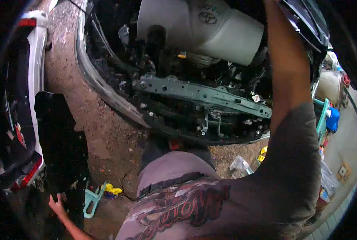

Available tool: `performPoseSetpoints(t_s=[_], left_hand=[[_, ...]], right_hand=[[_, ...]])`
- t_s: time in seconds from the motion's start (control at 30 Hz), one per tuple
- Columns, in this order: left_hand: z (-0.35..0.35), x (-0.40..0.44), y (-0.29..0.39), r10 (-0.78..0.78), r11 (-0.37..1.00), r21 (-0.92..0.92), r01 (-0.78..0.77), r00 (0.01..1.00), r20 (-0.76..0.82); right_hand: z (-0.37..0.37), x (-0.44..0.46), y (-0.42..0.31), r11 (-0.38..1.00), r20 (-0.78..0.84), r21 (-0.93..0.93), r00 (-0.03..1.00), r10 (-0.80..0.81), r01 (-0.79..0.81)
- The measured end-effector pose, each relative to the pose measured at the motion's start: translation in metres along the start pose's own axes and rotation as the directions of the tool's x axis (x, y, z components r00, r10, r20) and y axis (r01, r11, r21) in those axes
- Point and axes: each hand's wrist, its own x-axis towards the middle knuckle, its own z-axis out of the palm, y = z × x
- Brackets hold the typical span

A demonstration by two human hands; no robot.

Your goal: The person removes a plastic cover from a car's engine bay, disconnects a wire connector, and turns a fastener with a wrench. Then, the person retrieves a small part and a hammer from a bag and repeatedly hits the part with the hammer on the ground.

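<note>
At the lower left, my left hand is closed on the lower edge of a long black panel. The panel stands up beside my body, with an uneven outline; its exact kind I cannot make out. My right arm stretches up past the right side of an engine bay, and its hand is beyond the top of the view. Beneath that arm lie a grey engine cover with an oval emblem and a grey-green metal crossbar along the car's front.
A white vehicle with red lights stands at the left. Pale green plastic stools or frames and a yellow item are on the dirt ground. At the right are a blue item and a wall.
</note>
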Motion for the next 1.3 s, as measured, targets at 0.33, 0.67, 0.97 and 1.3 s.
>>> performPoseSetpoints(t_s=[0.33, 0.67, 0.97, 1.3], left_hand=[[0.058, -0.006, -0.010, -0.201, 0.966, 0.180, 0.186, 0.977, 0.072], [0.094, -0.013, -0.036, -0.207, 0.977, 0.046, 0.208, 0.978, -0.011], [0.120, -0.027, -0.019, -0.247, 0.966, 0.099, 0.240, 0.966, 0.074], [0.145, -0.048, -0.023, -0.273, 0.962, 0.012, 0.274, 0.952, 0.137]], right_hand=[[-0.153, -0.259, -0.154, 0.849, 0.650, 0.298, 0.744, 0.154, -0.436], [-0.064, -0.455, -0.167, 0.057, 0.974, 0.201, 0.206, 0.090, -0.978], [-0.022, -0.468, -0.181, 0.855, 0.875, 0.211, 0.481, 0.051, -0.473], [-0.006, -0.461, -0.192, 0.972, 0.826, 0.234, 0.528, -0.198, -0.001]])
